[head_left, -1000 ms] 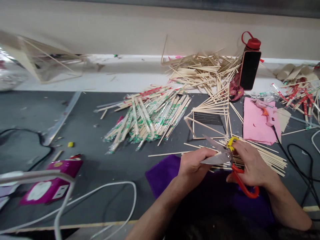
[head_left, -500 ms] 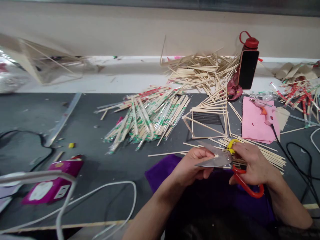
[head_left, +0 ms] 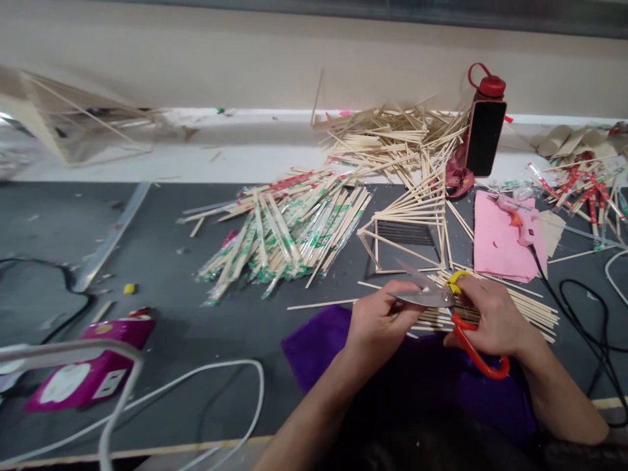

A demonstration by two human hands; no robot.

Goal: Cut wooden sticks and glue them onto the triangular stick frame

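Observation:
My right hand (head_left: 495, 320) grips a pair of scissors (head_left: 434, 297) by its yellow and red handles. The steel blades are parted and point left, over my left hand. My left hand (head_left: 377, 327) is closed in a pinch below the blades. Between the blades shows the small pale end of a wooden stick (head_left: 426, 290); most of it is hidden by my left fingers and the scissors. Just beyond my hands stands a frame of glued chopsticks (head_left: 409, 252) with a fanned, slanting top. Loose chopsticks (head_left: 532, 307) lie beside and under my right hand.
Plastic-wrapped chopsticks (head_left: 294, 229) lie left of the frame, and a heap of bare ones (head_left: 392, 137) behind it. A pink glue gun (head_left: 524, 226) rests on a pink cloth (head_left: 485, 255), its black cord (head_left: 579, 294) trailing right. A phone (head_left: 485, 137) leans on a red-capped bottle (head_left: 492, 85).
The scissors have tilted a little and their blades stand slightly closer together. My left hand has turned, its fingers more tucked in. The whole view has shifted slightly.

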